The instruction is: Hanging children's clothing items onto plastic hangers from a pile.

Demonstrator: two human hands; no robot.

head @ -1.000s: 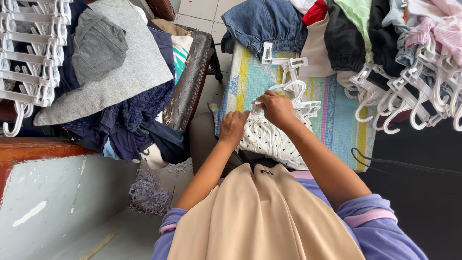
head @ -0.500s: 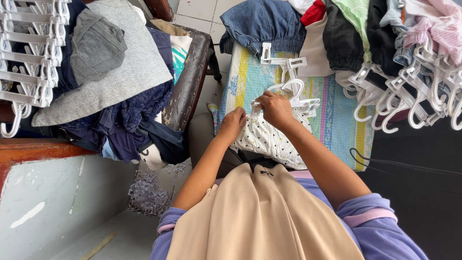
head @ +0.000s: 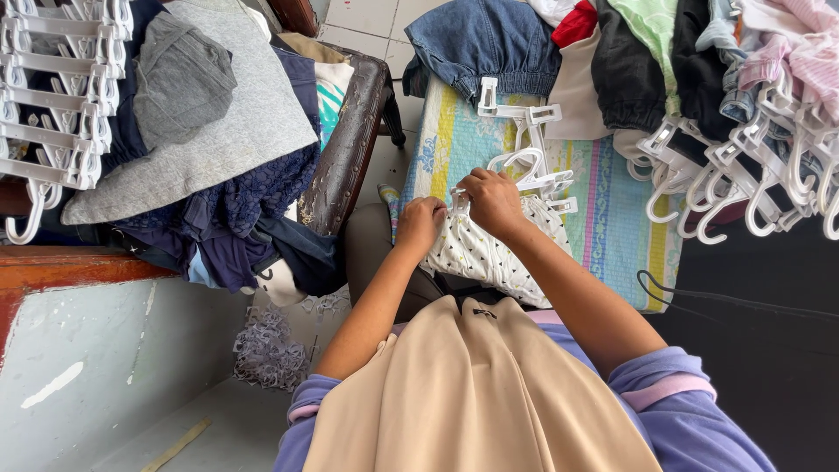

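Both hands grip a white dotted garment on the striped cloth: left hand closed on its edge, right hand closed at a white clip hanger. A weak clip could let the fabric slip out.

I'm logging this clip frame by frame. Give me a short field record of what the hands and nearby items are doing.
left hand: grips edge of white dotted garment
right hand: on white clip hanger at garment's top
surface: striped cloth
right side: clothes on white hangers
left side: folded clothes pile, stacked hangers
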